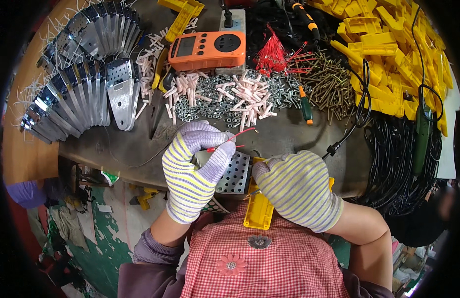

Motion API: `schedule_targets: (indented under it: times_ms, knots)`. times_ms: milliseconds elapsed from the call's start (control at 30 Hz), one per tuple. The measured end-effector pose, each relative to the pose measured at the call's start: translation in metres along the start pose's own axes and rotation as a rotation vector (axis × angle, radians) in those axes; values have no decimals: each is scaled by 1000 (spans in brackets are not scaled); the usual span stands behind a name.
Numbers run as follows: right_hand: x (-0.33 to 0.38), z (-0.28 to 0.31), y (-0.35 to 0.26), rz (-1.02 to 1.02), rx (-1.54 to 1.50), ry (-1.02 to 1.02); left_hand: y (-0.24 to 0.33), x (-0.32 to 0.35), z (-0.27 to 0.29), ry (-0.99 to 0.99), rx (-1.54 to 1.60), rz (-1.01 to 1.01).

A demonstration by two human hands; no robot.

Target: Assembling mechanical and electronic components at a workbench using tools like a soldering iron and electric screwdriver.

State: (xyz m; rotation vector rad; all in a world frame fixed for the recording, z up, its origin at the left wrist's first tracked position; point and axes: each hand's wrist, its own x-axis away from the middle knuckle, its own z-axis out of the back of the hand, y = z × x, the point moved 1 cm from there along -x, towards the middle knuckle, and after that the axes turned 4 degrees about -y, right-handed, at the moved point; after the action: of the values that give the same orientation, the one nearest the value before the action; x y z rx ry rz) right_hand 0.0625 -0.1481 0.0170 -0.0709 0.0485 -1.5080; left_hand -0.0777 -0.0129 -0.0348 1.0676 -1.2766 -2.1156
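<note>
My left hand [197, 169], in a striped knit glove, pinches a thin red wire [242, 133] between thumb and fingertips. Beneath it a perforated metal plate [235, 174] lies at the table's front edge. My right hand [302, 191], gloved alike, is closed and rests over a yellow plastic shell [259, 212], which shows on both sides of the fist. By its fingers a short wire end [253, 193] sticks out. Whatever the right fingers grip is hidden by the hand.
Metal plates [81, 94] stand in rows at left. An orange multimeter [207, 50] stands behind nuts [205, 107], pale sleeves [249, 94] and red-wired parts [272, 54]. A screwdriver [306, 107] lies by long screws [329, 82]. Yellow shells [389, 59] and black cables [398, 159] are piled at right.
</note>
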Motion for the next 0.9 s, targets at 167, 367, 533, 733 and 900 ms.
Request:
schedule_targets:
  times_ms: [167, 367, 533, 733, 900]
  knots:
    - [9, 21, 28, -101, -500, -99, 1, -1, 2, -26, 7, -44]
    - [24, 11, 37, -270, -793, -6, 32, -2, 5, -262, -143, -167]
    - [25, 13, 40, -283, -789, 4, 48, 6, -5, -307, -439, -300]
    - [31, 10, 43, -343, -1094, 8, 39, 17, -7, -333, -543, -428]
    - [29, 9, 42, -317, -1071, 77, 35, 18, -7, -340, -577, -495]
